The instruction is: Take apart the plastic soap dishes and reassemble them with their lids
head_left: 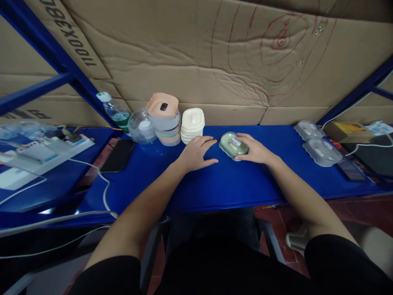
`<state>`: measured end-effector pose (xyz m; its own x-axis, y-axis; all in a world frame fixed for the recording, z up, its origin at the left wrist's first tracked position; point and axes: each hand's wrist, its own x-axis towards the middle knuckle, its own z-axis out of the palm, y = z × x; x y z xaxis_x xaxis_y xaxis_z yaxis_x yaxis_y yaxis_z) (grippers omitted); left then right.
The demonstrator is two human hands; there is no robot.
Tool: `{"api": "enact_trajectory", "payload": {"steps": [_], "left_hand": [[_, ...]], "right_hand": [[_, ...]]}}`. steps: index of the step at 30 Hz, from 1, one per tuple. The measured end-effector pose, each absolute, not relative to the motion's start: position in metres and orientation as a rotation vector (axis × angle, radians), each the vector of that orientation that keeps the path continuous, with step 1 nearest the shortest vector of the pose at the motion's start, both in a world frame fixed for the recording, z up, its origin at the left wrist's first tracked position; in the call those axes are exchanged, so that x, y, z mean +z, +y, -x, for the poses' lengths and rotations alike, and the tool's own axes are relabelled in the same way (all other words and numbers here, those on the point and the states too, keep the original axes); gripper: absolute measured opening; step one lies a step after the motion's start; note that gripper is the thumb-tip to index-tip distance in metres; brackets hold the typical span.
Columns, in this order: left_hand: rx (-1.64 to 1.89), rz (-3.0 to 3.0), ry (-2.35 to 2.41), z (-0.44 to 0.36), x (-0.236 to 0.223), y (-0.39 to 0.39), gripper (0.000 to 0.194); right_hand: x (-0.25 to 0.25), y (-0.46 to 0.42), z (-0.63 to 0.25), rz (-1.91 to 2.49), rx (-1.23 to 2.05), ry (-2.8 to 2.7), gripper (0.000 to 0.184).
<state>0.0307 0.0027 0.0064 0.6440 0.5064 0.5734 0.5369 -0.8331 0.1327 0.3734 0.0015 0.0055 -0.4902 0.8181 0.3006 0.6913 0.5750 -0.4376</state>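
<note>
My right hand [254, 150] rests on the right side of a pale green oval dish [230, 145] with a small white piece in its middle; the fingers curl round its rim. My left hand [196, 153] lies flat on the blue table [233, 180] just left of the dish, fingers spread and holding nothing. Behind my left hand stand a stack of cream dishes [192, 125] and a taller stack of grey and peach dishes [165, 119].
A clear domed lid [141, 126] and a water bottle [115, 111] stand at the back left, with a black phone [118, 155] beside them. Two clear lidded trays [316, 143] lie at the right. Cables and white devices [39, 153] cover the far left. Cardboard lines the back wall.
</note>
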Motion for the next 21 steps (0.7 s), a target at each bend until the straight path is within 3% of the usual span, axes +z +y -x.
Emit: {"api": "enact_trajectory", "payload": {"steps": [4,9,15,19,21], "left_hand": [[-0.950,2.835,-0.894,-0.029,0.002,0.004,0.103],[-0.968,2.824,-0.858,-0.025,0.004,0.005,0.073],[-1.116,2.658,-0.894,-0.020,0.021,-0.005,0.046],[-0.910,2.761,-0.722,-0.017,0.036,-0.012,0.046],[-0.867,2.749,-0.793,-0.009,0.041,-0.010,0.049]], "right_hand": [[0.025,-0.011,-0.339,1.015,0.482,-2.499,0.088],[0.052,-0.021,-0.304,0.933,0.339,-2.273,0.063],[0.048,-0.029,-0.281,0.968,0.407,-1.546,0.054],[0.049,-0.028,-0.277,1.002,0.672,-1.329,0.050],[0.048,-0.025,-0.278,0.980,0.773,-1.389,0.061]]}}
